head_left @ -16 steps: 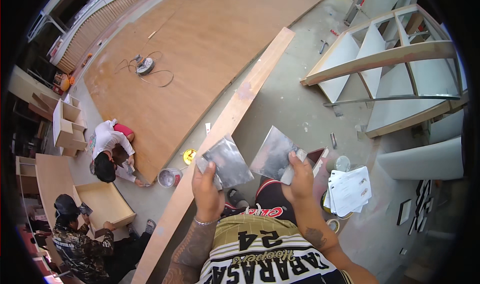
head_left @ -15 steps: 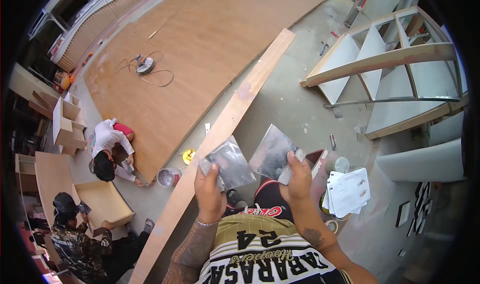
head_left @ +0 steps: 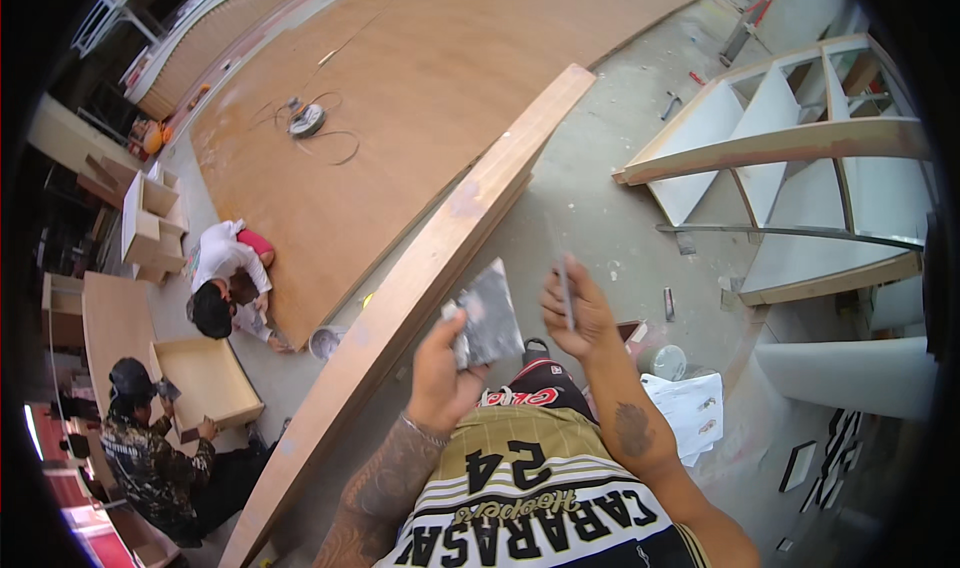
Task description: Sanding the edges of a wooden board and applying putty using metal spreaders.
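My left hand (head_left: 442, 370) is closed on a square metal putty spreader (head_left: 492, 318), its broad face smeared grey and turned up toward me. To its right, my right hand (head_left: 585, 316) grips a second metal putty spreader (head_left: 567, 296), which shows edge-on as a thin upright strip. Both spreaders hang in the air above my lap, apart from each other. Just beyond and left of them runs a long wooden beam-like piece (head_left: 465, 208) with pinkish filler patches on its top. My right fingers hide part of the second spreader's grip.
A large brown sheet panel (head_left: 420, 78) lies ahead with a corded tool (head_left: 306, 120) on it. One co-worker (head_left: 225, 268) crouches at its corner; another (head_left: 150, 448) sits beside a wooden drawer (head_left: 205, 383). At right are a curved shelf frame (head_left: 770, 138), a round tub (head_left: 663, 362) and papers (head_left: 690, 413).
My right hand has turned its spreader from face-up to edge-on and raised it slightly. My left hand has moved right, tilting its spreader more upright. The whole view has shifted a little.
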{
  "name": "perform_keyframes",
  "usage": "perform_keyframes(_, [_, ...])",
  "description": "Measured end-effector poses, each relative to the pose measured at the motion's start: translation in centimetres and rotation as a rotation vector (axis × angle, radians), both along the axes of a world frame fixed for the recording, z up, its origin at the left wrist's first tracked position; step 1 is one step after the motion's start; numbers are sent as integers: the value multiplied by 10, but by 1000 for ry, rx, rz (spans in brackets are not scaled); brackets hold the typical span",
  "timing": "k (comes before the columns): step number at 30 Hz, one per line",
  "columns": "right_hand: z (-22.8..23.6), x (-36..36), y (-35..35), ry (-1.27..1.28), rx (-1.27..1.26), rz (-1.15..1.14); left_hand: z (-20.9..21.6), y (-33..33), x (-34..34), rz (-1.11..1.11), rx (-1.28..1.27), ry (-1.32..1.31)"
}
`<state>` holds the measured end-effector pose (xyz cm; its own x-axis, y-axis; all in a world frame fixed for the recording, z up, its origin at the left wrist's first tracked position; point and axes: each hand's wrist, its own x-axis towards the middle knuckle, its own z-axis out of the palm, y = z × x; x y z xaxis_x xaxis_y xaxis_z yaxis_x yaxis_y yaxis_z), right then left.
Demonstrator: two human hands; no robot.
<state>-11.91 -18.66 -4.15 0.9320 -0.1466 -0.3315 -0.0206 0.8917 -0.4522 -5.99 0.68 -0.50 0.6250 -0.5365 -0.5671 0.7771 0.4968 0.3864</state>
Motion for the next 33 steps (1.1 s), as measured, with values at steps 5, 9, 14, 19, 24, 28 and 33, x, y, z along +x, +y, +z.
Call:
perform_keyframes(5, [-35,2,-12,-119,-133,318,15,-42,22,138,91,-150])
perform_keyframes(9, [-40,-18,-39,284,-325,298,11,-46,44,512,264,-530])
perform_keyframes(14, [-5,-9,-41,-26,-369,-58,-4,-64,13,648,518,-807])
perform_keyframes(19, [9,1,-32,88,-588,2,-9,-78,-6,516,675,-886])
perform_keyframes(24, [16,-4,-58,97,-717,84,15,-44,-6,-298,859,-1011])
perform_keyframes(28, [32,-11,-91,-179,-1144,-25,11,-36,2,-478,1067,-855])
perform_keyframes(33, [21,-17,-95,-643,-1754,-158,-16,-58,8,16,178,12])
